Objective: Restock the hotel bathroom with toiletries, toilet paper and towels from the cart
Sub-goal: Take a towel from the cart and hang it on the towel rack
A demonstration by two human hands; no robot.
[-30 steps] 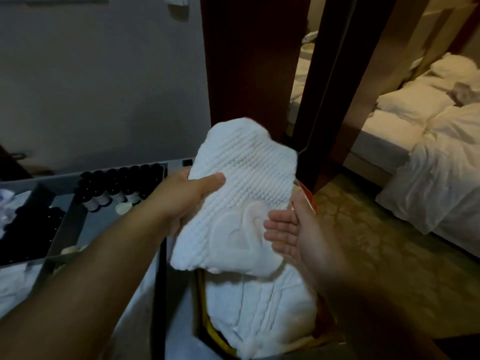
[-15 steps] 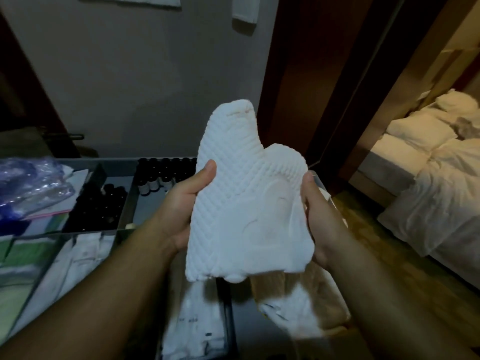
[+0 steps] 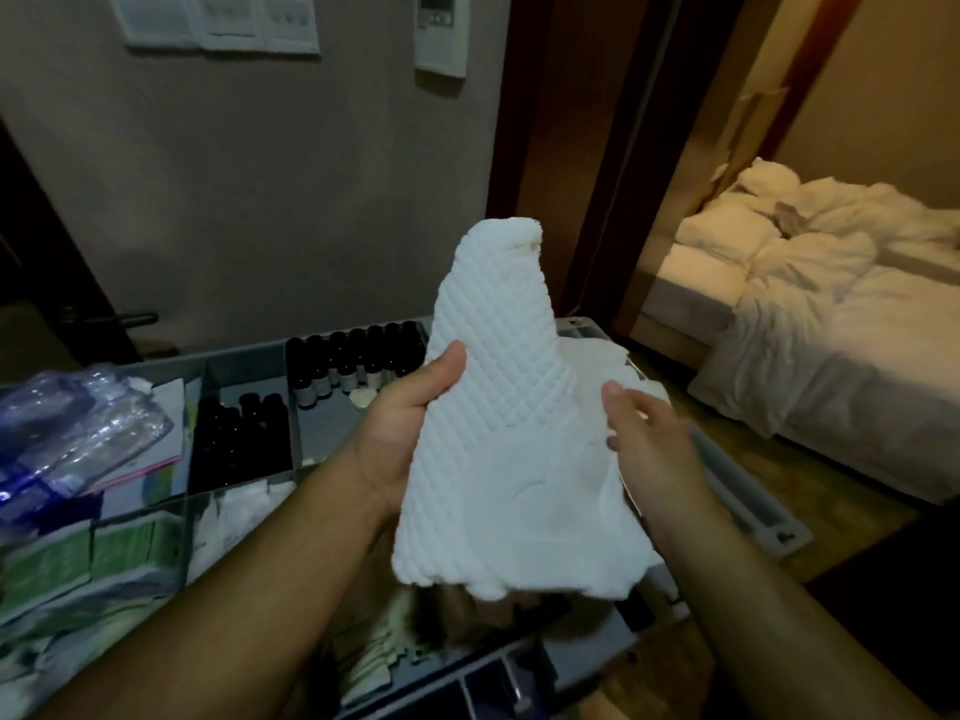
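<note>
- Head view is showing a folded white towel (image 3: 498, 444) being held upright in both hands, over the right part of the cart (image 3: 748, 491).
- On its left edge the left grip (image 3: 410, 423) is clasping it. The thumb is lying across the waffle-textured front, and the fingers are going behind the cloth, out of sight.
- On its right edge, where smoother folds are bunching, the right grip (image 3: 649, 439) is pinching it. The thumb is pressing on the front and one fingertip is peeking out lower down, with the other fingers hidden.
- At the top the towel is rising to a rounded peak in front of the dark door frame (image 3: 597, 200). Its lower edge is hanging just above a brownish heap in the cart, which is too dim to identify.
- Below and to the left, the cart's grey tray is lying divided into compartments.
- In the far compartment, bottles (image 3: 353, 366) with dark caps are standing in rows, just left of the left thumb. More dark bottles are filling the next compartment to the left.
- At the left edge a clear plastic bag (image 3: 78, 433) is lying over flat packets. Nearer the camera, green packets (image 3: 62, 563) are lying stacked, and white packets (image 3: 234, 517) are sitting between them and the left forearm.
- Through the doorway on the right, a bed (image 3: 831, 366) with rumpled white bedding is showing, well apart from the cart.
- Near the top of the wall behind the cart, white switch plates (image 3: 218, 18) and a control panel (image 3: 441, 28) are hanging.
</note>
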